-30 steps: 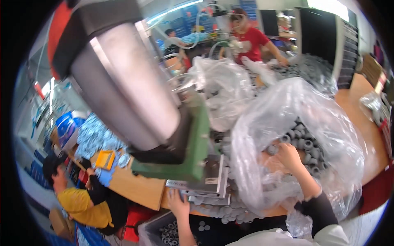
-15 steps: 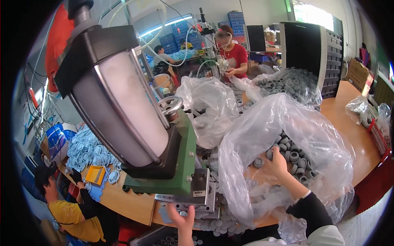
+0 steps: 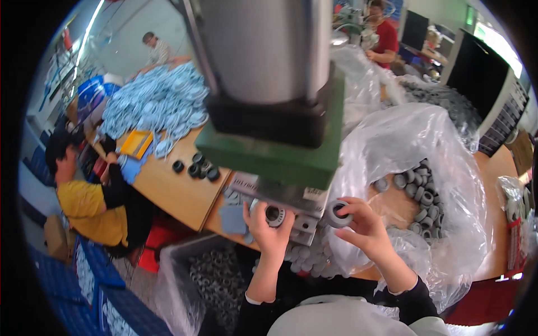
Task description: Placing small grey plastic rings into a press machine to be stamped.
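My right hand pinches a grey ring-shaped cap by its rim, just right of the press. Below the press's metal die block, my left hand has its fingers closed around a round part with a dark middle and a light, toothed-looking rim. A lower metal block of the press stands between the hands. To the right, many more grey caps lie in an open clear plastic bag.
The press's green head hangs over the work spot. Grey discs spread near the table edge. A lined bin of grey parts stands below. Several dark caps sit left. Co-workers, one in yellow, work nearby.
My right hand has left the bag and come to the press with a grey cap. My left hand has closed around a round part below the die. The view has swung left and down.
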